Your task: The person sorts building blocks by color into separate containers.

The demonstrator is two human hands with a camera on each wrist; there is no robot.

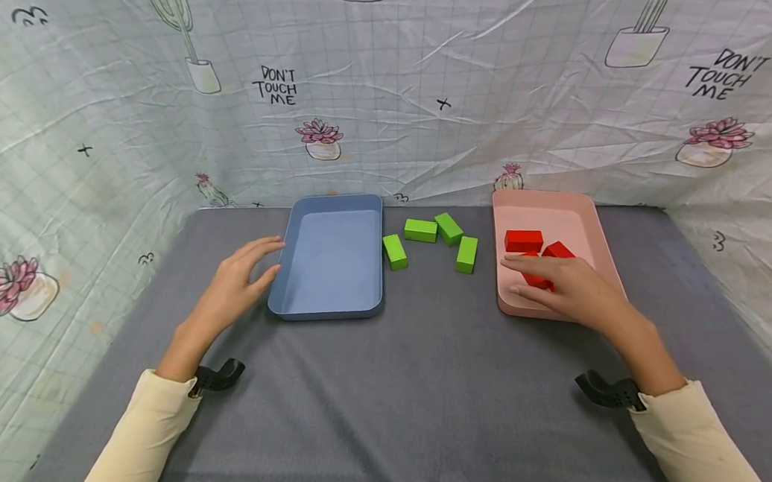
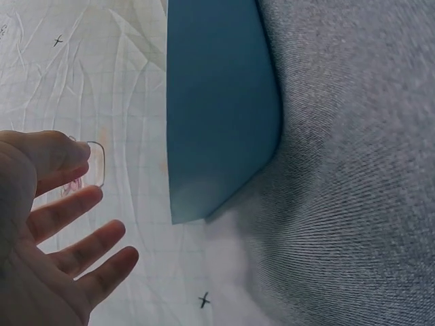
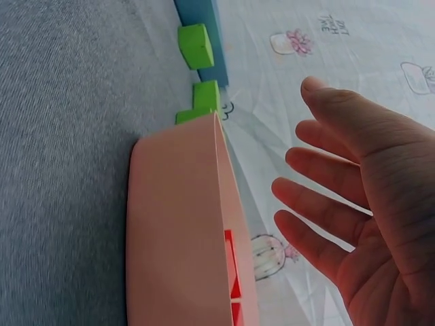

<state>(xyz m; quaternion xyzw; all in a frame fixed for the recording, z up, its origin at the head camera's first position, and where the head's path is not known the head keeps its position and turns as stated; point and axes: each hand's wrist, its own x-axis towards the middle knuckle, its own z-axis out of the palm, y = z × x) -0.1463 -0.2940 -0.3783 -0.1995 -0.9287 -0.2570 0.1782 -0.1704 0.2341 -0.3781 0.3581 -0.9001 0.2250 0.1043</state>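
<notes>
A pink tray [image 1: 553, 201] at the right holds several red blocks [image 1: 523, 241], some partly hidden by my right hand [image 1: 574, 290]. That hand hovers over the tray with fingers extended and holds nothing; the right wrist view shows it above the tray's wall [image 3: 177, 224]. My left hand [image 1: 231, 290] is beside the left edge of the blue tray [image 1: 327, 315], fingers relaxed and apart, with nothing in them. The left wrist view shows a gap between this hand and the tray's side [image 2: 221, 102]. No blocks lie inside the blue tray.
Several green blocks [image 1: 420, 231] lie on the grey cloth between the two trays, toward the back. A patterned white sheet [image 1: 397, 85] hangs behind and along both sides of the table [image 1: 401, 406].
</notes>
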